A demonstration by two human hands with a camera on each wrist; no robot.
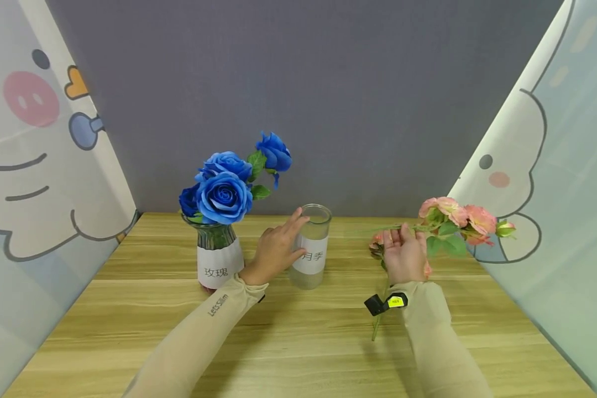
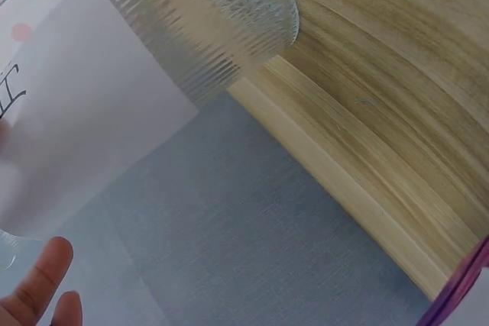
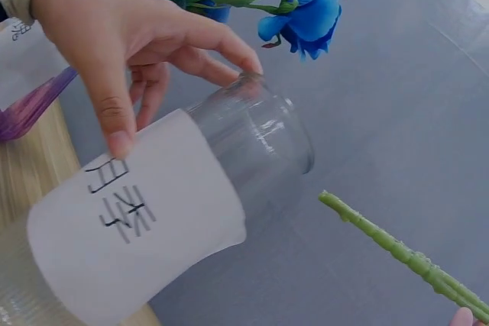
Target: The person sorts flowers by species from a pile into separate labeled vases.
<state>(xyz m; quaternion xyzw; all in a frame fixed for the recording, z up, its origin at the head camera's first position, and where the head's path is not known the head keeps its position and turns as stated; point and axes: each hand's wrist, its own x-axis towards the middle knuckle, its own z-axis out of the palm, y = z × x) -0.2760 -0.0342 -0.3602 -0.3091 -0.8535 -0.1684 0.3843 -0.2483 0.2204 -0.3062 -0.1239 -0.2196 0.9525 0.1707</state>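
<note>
A clear glass vase (image 1: pixel 310 276) with a white paper label stands upright near the table's middle. My left hand (image 1: pixel 277 247) holds it from the left, thumb on the label and a fingertip near the rim, as the right wrist view shows. My right hand (image 1: pixel 404 255) holds a pink artificial rose spray (image 1: pixel 453 213) by its green stem (image 3: pixel 405 256). The blooms point right, and the stem's bare end points left toward the vase's mouth, apart from it. Another pink flower (image 1: pixel 377 243) lies on the table, partly hidden beneath the right hand.
Left of the glass vase, a second labelled vase (image 1: pixel 220 264) holds several blue roses (image 1: pixel 225 196), one leaning right. The wooden table (image 1: pixel 308 342) ends at a grey back panel (image 1: pixel 328 110). Cartoon-printed panels (image 1: pixel 567 182) stand at both sides.
</note>
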